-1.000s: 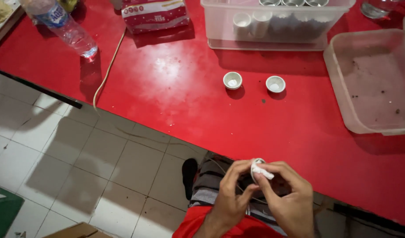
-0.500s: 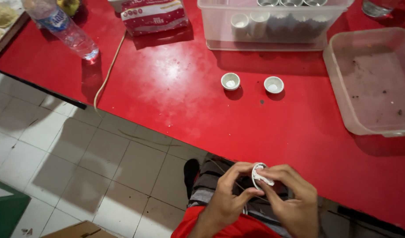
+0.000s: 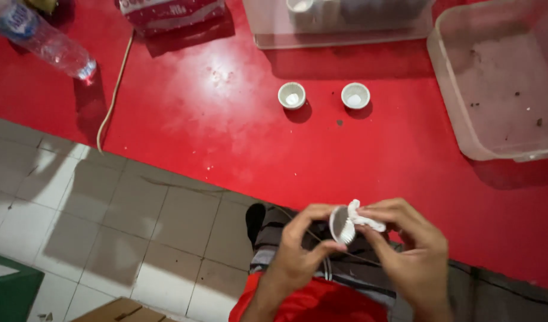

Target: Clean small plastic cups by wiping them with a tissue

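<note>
- Paper cup (image 3: 340, 225): a small white fluted one, turned on its side in front of my lap, just off the near edge of the red tabletop (image 3: 238, 137). My left hand (image 3: 297, 253) pinches it between thumb and fingers.
- My right hand (image 3: 408, 250) is closed on a crumpled white scrap (image 3: 364, 218) that touches the cup's rim; I cannot tell whether it is paper or a second cup pulled out of shape.
- Package (image 3: 169, 13): a red bag with a white label panel lies at the far edge of the tabletop, cut off by the top of the view.
- Water bottle (image 3: 41, 42): clear plastic with a blue and white label, lying tilted at the far left corner.
- A pale cord (image 3: 114, 89) runs from beside the package down to the tabletop's near edge.
- Two more small white cups, left cup (image 3: 292, 95) and right cup (image 3: 355, 95), stand upright side by side in mid-tabletop, each showing a white bottom inside.
- Behind them sits a clear plastic tub (image 3: 339, 36) holding white cups, blurred through the wall.
- To the right a larger clear bin (image 3: 500, 89) holds only dark crumbs and specks.
- Grey floor tiles (image 3: 107, 209) show on the left, with a green box (image 3: 11, 295) and a cardboard corner (image 3: 116, 311) at the bottom.
</note>
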